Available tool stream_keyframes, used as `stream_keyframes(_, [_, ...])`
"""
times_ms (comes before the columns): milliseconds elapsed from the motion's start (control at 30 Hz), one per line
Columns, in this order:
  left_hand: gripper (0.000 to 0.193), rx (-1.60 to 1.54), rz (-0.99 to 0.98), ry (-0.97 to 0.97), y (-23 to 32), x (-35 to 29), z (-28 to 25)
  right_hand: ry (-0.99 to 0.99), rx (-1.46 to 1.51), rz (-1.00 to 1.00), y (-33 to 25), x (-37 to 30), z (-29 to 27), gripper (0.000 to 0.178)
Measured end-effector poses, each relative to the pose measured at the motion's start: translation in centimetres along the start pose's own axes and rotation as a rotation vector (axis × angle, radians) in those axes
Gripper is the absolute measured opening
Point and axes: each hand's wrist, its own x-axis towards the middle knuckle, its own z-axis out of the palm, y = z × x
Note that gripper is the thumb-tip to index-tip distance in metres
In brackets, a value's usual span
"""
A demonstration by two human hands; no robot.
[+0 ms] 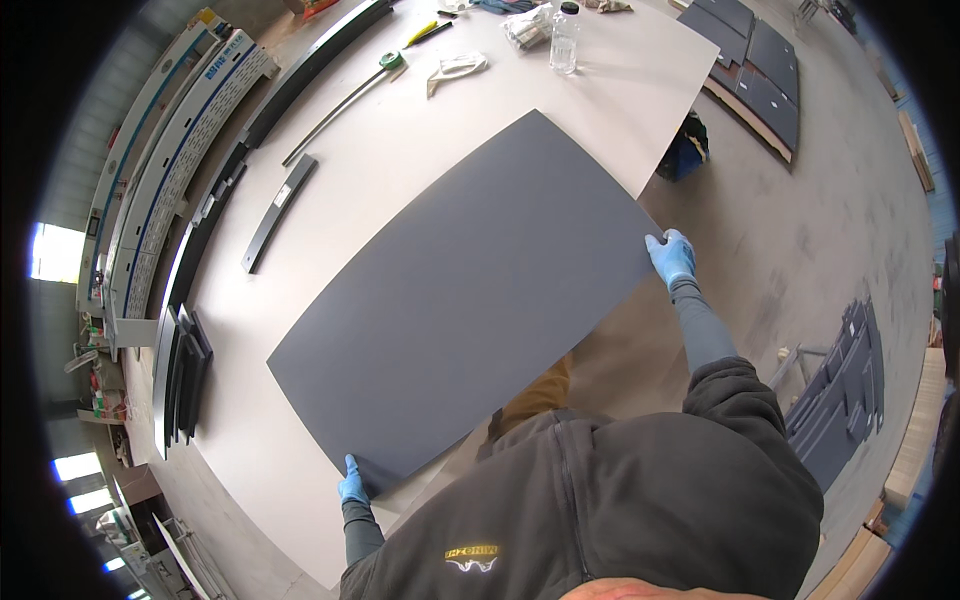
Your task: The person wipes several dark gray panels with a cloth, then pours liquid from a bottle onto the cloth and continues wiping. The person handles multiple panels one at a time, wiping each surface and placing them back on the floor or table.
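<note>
Jacket (690,480) nearest; left hand (353,484) and right hand (674,257) hold edges of grey panel (460,310) overhanging table (243,420).

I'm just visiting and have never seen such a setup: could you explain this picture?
There's no machine doing the work here, just a person's two gloved hands. A wide camera on their head looks down, so straight edges bend near the rim. The left hand grips a large grey panel near its lower left end; the right hand grips its right end. The panel lies partly over a pale table. Also on the table are a dark bar, a green tape measure with its blade out, and a clear bottle.
</note>
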Motion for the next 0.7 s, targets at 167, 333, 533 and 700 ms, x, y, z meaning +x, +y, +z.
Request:
stream_keyframes(167, [0.109, 0.092, 0.080, 0.074, 5.6, -4.5, 6.1, -0.026, -0.011, 0.061, 2.8, 8.3, -2.6, 0.063])
stream_keyframes(333, [0.127, 0.168, 0.100, -0.065, 10.8, -9.0, 11.5, -0.027, 0.027, 0.149, 5.8, 16.5, -5.2, 0.069])
stream_keyframes(533, [0.111, 0.206, 0.110, 0.029, 14.8, -17.3, 19.6, -0.020, 0.048, 0.144, 7.3, 28.6, -7.8, 0.074])
stream_keyframes(700, [0.110, 0.113, 0.078, 0.026, 18.8, -24.2, 25.7, -0.041, 0.020, 0.097, 6.3, 38.9, -10.4, 0.074])
